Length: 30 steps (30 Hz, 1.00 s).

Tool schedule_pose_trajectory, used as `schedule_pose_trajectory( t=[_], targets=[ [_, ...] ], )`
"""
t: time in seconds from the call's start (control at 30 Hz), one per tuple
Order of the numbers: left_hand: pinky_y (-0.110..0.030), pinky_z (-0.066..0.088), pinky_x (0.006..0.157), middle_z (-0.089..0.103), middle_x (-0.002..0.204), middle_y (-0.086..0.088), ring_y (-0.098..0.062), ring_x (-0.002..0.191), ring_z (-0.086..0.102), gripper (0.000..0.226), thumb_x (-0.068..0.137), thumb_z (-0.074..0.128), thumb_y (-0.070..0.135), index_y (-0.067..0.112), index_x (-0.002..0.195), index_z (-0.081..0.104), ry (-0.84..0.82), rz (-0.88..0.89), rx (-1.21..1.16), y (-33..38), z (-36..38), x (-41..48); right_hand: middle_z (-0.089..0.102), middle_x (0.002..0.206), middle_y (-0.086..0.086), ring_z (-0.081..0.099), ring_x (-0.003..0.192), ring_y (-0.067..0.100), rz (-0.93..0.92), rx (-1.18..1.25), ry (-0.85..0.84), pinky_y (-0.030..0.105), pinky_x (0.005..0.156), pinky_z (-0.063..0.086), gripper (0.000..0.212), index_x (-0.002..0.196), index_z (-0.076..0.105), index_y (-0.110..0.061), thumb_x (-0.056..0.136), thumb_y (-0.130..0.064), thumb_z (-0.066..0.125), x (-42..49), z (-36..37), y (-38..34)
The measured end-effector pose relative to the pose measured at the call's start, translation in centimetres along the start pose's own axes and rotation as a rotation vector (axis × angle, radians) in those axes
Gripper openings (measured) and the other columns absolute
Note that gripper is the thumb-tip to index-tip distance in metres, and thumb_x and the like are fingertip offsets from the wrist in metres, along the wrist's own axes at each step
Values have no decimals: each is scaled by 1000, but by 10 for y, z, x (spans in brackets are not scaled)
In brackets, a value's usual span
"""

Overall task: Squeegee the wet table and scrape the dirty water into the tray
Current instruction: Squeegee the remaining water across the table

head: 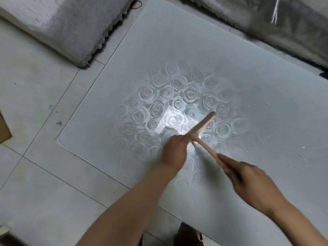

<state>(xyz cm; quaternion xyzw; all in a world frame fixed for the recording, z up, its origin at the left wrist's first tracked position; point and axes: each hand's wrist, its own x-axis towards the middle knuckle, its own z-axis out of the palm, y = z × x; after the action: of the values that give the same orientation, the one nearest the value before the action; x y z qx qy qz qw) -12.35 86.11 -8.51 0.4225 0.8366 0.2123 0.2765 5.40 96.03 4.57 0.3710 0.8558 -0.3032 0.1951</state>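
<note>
The squeegee [202,127] is gripped by the right hand [248,181] at its handle and by the left hand [174,154] at one blade end, at the middle of the glossy rose-patterned table [177,43], bordered by tiled floor [35,125] and grey cushions [62,23].

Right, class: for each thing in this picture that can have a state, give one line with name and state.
Squeegee: held in both hands over the table's middle.
Left hand: grips the squeegee's head.
Right hand: grips the handle.
Table: shiny patch at centre, white specks on right.
</note>
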Motion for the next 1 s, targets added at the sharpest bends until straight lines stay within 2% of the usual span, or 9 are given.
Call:
schedule_pose_trajectory(
  t=[0.1, 0.2, 0.37, 0.47, 0.53, 0.67, 0.8, 0.93, 1.0],
  targets=[
    [-38, 46, 81, 65, 103, -5, -25, 99, 57, 34, 99, 41, 15, 22, 129, 57, -80, 25, 66, 31, 24, -3, 64, 90, -4, 61, 87, 22, 40, 7, -6, 35, 74, 50, 42, 137, 30, -57, 96, -49, 32, -19, -9, 28],
    [-37, 48, 81, 67, 103, -4, -24, 98, 61, 30, 101, 41, 23, 21, 120, 63, -101, -58, 27, 33, 16, -5, 57, 80, -6, 60, 83, 23, -34, -44, 34, 34, 72, 49, 43, 139, 30, -54, 97, -47, 32, -24, -11, 24],
    [-36, 50, 76, 71, 104, -3, -25, 96, 63, 26, 99, 47, 27, 27, 112, 69, 39, -26, 70, -12, -51, 1, 56, 84, 3, 59, 83, 30, -204, -2, 114, 35, 65, 42, 42, 139, 35, -44, 98, -35, 37, 17, 4, -27],
    [-35, 49, 74, 70, 103, -6, -28, 94, 62, 26, 98, 47, 24, 25, 114, 68, 120, -133, 149, -41, -61, 5, 57, 92, 9, 57, 85, 31, -222, 10, 80, 33, 64, 36, 44, 143, 34, -36, 100, -31, 35, 51, 22, -53],
    [-36, 50, 73, 70, 100, -8, -29, 92, 62, 26, 98, 45, 21, 22, 112, 67, 158, -187, 142, -47, -52, 4, 49, 88, 6, 51, 77, 27, -240, 6, 62, 32, 64, 36, 45, 145, 31, -34, 101, -30, 34, 59, 31, -56],
    [-31, 48, 72, 72, 99, -5, -26, 91, 64, 29, 97, 45, 30, 26, 111, 70, 214, -116, 61, -12, -19, 0, 50, 87, 4, 57, 81, 30, -222, 16, 75, 36, 67, 44, 44, 143, 27, -43, 100, -33, 33, 40, 22, -4],
    [-32, 47, 79, 69, 106, -8, -26, 99, 62, 27, 97, 49, 23, 26, 119, 66, 81, -8, 10, 57, 41, 2, 56, 83, -4, 59, 83, 25, -92, 42, 64, 38, 71, 49, 45, 139, 23, -56, 98, -41, 32, -13, -3, 76],
    [-31, 44, 78, 64, 105, -4, -23, 98, 61, 31, 100, 40, 24, 31, 122, 59, -37, -47, 75, 113, 83, 10, 63, 97, -6, 59, 95, 22, 63, 63, 68, 36, 79, 49, 43, 139, 28, -56, 98, -44, 32, -44, -19, 121],
    [-35, 47, 79, 65, 104, -6, -25, 97, 62, 32, 101, 39, 23, 32, 125, 58, -73, -34, 115, 122, 85, 11, 62, 93, -7, 59, 92, 21, 84, 31, 62, 34, 77, 49, 42, 139, 28, -55, 98, -46, 30, -49, -25, 124]
  ],
)
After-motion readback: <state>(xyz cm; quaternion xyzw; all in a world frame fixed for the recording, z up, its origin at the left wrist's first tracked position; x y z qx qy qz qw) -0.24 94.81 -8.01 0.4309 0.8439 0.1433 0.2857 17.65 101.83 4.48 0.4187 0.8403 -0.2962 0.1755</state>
